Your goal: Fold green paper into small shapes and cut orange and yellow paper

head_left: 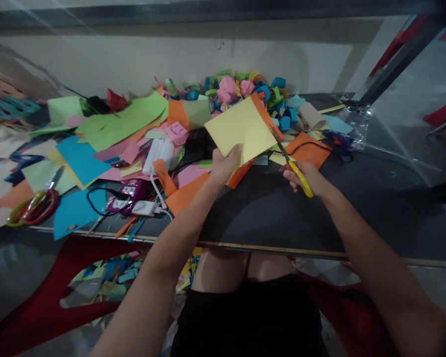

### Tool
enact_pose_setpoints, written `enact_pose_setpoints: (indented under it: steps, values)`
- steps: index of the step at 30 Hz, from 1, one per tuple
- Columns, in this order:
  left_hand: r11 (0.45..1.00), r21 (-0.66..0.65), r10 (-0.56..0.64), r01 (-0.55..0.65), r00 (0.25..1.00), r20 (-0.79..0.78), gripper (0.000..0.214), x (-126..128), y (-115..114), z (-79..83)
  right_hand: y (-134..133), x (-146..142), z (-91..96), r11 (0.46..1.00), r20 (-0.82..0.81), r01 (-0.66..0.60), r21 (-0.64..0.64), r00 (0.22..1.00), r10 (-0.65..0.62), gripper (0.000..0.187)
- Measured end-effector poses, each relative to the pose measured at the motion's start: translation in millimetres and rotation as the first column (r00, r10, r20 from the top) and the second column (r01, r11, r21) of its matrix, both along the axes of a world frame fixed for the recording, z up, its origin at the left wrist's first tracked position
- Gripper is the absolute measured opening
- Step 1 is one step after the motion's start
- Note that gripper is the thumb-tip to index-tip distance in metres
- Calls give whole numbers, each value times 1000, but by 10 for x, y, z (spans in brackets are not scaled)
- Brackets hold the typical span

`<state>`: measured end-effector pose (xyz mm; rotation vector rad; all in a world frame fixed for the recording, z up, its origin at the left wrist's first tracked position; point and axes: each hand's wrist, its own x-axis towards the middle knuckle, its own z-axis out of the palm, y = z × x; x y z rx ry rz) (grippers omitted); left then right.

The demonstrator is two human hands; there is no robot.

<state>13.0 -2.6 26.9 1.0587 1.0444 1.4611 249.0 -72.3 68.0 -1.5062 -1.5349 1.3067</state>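
My left hand (226, 163) grips a yellow sheet of paper (241, 129) by its near edge, thumb on top. Behind it, an orange sheet (260, 106) shows along the right edge and below. My right hand (306, 176) is closed round yellow-handled scissors (300, 178), whose blades point up and left to the right edge of the papers. Whether the blades are apart or together is too blurred to tell. Just right of the blades lies another orange sheet (308, 148) on the dark table (275, 218).
Paper scraps cover the left side, with a purple power strip (128, 196), a white charger (159, 154) and red-and-yellow-handled scissors (33, 208). Folded paper pieces (230, 89) are heaped at the back. A cardboard tube (311, 116) and a dark blue glue gun (340, 141) lie right.
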Motion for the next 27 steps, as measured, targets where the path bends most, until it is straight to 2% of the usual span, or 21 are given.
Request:
enact_pose_setpoints:
  steps: [5, 9, 12, 16, 19, 24, 27]
  values:
    - [999, -34, -4, 4, 1000, 13, 34, 32, -55, 42, 24, 40, -48, 999, 0, -43, 12, 999, 43, 69]
    - [999, -28, -17, 18, 999, 33, 29, 47, -84, 68, 42, 79, -85, 993, 49, -77, 84, 996, 73, 73]
    - [999, -23, -40, 41, 998, 50, 29, 52, -104, 72, 46, 80, -105, 991, 42, -47, 126, 998, 42, 75]
    - [992, -32, -117, 119, 991, 59, 35, 67, -160, 102, 26, 75, -76, 993, -84, -77, 92, 993, 85, 77]
    - [991, -8, -131, 132, 989, 64, 34, 81, -205, 133, 12, 84, -38, 991, -169, -117, 65, 977, 127, 77]
    - [991, -35, -128, 129, 991, 44, 41, 78, -228, 151, 4, 93, -40, 997, -81, -30, 73, 996, 36, 77]
    - [988, -30, -151, 152, 988, 23, 41, 71, -229, 156, -18, 69, -37, 998, -65, 31, 53, 998, -27, 71]
